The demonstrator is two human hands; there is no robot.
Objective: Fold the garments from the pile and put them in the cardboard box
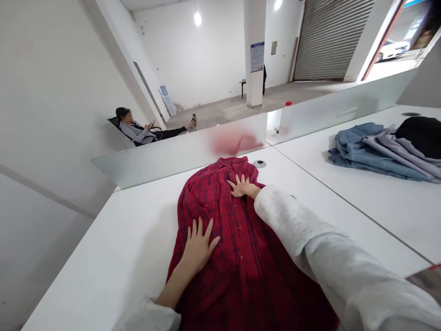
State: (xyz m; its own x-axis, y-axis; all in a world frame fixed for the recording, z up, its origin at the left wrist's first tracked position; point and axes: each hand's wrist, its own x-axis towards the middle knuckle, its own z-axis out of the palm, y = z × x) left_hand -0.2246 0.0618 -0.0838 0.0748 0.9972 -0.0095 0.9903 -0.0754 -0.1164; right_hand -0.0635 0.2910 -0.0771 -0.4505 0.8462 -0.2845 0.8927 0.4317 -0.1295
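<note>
A red plaid button-up shirt [237, 239] lies front side up on the white table, its collar pointing to the frosted divider and its lower part running out of view at the bottom. My left hand [199, 246] rests flat on the left side of the shirt, fingers spread. Farther up, near the collar and button strip, my right hand [241, 186] presses on the cloth with its fingers apart. Neither hand grips the fabric. The sleeves are mostly hidden from sight.
A low frosted divider [193, 158] runs along the table's far edge. On the right part of the white table [310, 202] lies a pile of clothes [375, 149] in blue, lilac and black. Beyond the divider a person [138, 131] reclines in a chair. A pillar [255, 55] stands behind.
</note>
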